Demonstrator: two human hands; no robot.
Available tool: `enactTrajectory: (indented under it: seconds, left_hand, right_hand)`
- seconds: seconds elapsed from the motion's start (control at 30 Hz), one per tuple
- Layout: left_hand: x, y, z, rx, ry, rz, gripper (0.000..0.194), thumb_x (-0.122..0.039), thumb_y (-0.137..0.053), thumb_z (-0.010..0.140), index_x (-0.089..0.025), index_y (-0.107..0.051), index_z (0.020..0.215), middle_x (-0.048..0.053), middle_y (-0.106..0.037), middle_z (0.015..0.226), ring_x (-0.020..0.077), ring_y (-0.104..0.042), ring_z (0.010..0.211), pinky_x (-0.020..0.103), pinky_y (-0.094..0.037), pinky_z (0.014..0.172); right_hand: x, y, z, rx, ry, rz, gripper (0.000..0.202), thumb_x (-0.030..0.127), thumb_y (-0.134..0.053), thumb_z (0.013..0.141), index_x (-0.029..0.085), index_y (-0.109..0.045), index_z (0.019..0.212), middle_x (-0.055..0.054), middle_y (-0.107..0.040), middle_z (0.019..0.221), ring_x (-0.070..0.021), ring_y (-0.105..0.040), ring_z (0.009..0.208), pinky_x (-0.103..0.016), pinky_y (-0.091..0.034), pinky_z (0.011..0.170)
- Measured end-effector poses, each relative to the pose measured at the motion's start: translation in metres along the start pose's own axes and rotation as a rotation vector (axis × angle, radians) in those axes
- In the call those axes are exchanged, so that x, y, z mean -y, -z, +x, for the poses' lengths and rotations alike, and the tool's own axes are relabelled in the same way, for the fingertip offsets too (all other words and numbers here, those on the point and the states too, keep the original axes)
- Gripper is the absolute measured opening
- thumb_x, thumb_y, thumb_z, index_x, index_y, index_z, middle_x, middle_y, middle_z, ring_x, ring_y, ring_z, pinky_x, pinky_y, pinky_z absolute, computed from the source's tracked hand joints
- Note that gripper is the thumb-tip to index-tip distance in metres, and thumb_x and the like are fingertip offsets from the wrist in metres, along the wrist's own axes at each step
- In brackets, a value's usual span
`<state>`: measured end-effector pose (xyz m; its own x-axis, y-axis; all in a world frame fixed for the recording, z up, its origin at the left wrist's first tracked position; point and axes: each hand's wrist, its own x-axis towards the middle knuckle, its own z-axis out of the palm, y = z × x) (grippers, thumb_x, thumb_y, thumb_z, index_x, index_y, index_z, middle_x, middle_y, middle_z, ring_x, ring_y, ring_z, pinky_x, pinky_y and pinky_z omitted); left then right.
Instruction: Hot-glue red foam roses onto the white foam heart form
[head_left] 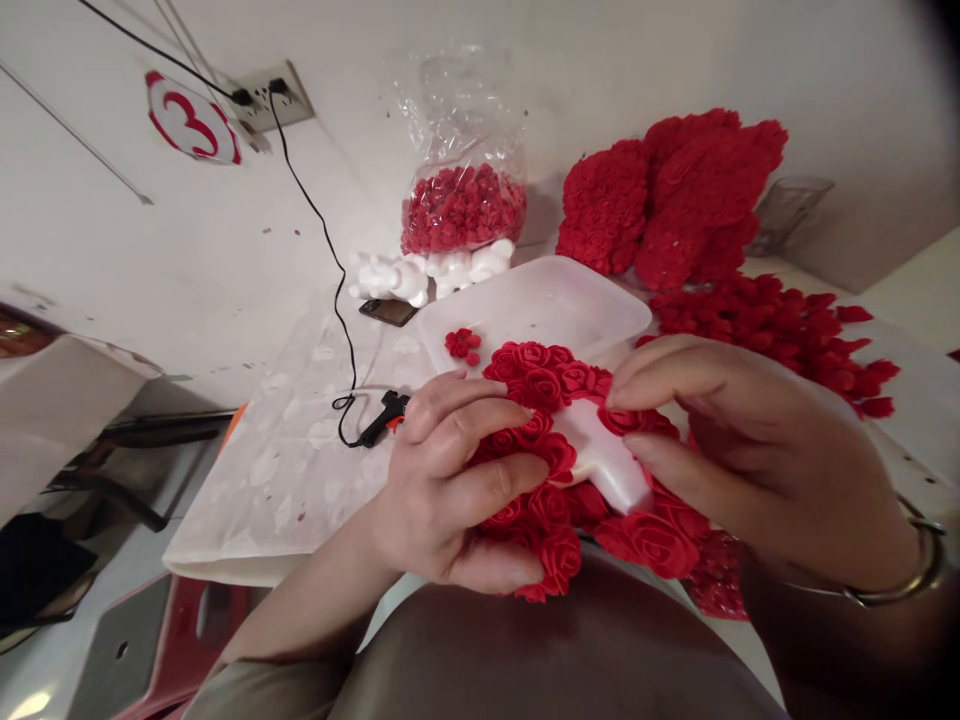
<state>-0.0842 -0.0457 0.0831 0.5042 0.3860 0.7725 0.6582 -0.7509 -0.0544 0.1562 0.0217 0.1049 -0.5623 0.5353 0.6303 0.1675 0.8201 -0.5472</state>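
A white foam figure [589,445], largely covered with red artificial roses, is held in front of my body. My left hand [457,480] wraps round its left side, fingers over the roses and thumb below. At its upper right, my right hand [772,450] pinches a red artificial rose [626,420] against the bare foam between thumb and fingers. A bare white strip still shows between the two hands, with roses above, left and below it. The underside of the figure is hidden.
A glue gun [382,418] lies left on the table [277,470], its cord running to a wall socket [274,95]. Behind are a plastic tray [555,300], a bag of roses [465,205], white foam figures [390,278], a phone [388,312], red rose-covered shapes [697,200] and loose roses [772,335].
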Motion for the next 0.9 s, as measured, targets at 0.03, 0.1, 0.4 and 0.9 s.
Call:
enactTrajectory:
  seconds: [0.03, 0.1, 0.4, 0.9]
  left_hand:
    - [0.000, 0.000, 0.000, 0.000, 0.000, 0.002, 0.050, -0.060, -0.041, 0.096, -0.020, -0.070, 0.099, 0.011, -0.066, 0.108, 0.0276, -0.061, 0.113, 0.049, -0.049, 0.104]
    - [-0.001, 0.000, 0.001, 0.005, 0.008, 0.010, 0.047, -0.059, -0.043, 0.095, -0.020, -0.069, 0.099, 0.011, -0.067, 0.107, 0.0277, -0.062, 0.113, 0.050, -0.049, 0.104]
    - [-0.001, 0.006, 0.001, 0.035, 0.016, 0.009, 0.050, -0.062, -0.036, 0.097, -0.024, -0.067, 0.108, 0.010, -0.068, 0.113, 0.0257, -0.062, 0.112, 0.047, -0.052, 0.101]
    - [0.022, 0.016, -0.029, -0.149, 0.204, 0.035, 0.054, -0.061, -0.029, 0.099, -0.028, -0.070, 0.112, 0.008, -0.067, 0.113, 0.0269, -0.063, 0.108, 0.047, -0.054, 0.092]
  right_hand:
    - [-0.001, 0.000, -0.003, -0.047, -0.004, 0.014, 0.019, 0.013, -0.061, 0.088, 0.027, -0.060, 0.101, -0.001, -0.068, 0.095, -0.0194, -0.068, 0.097, -0.033, -0.054, 0.081]
    - [-0.004, -0.001, -0.008, -0.132, -0.012, 0.035, 0.021, 0.011, -0.063, 0.086, 0.027, -0.062, 0.100, 0.000, -0.068, 0.094, -0.0179, -0.066, 0.094, -0.032, -0.053, 0.082]
    - [-0.016, -0.010, -0.022, -0.235, -0.060, 0.127, 0.024, 0.007, -0.063, 0.085, 0.026, -0.067, 0.100, -0.001, -0.068, 0.094, -0.0169, -0.064, 0.092, -0.032, -0.051, 0.081]
    - [-0.020, -0.010, -0.025, -0.272, -0.060, 0.122, 0.026, 0.006, -0.064, 0.084, 0.026, -0.069, 0.098, -0.002, -0.069, 0.090, -0.0184, -0.065, 0.088, -0.034, -0.052, 0.077]
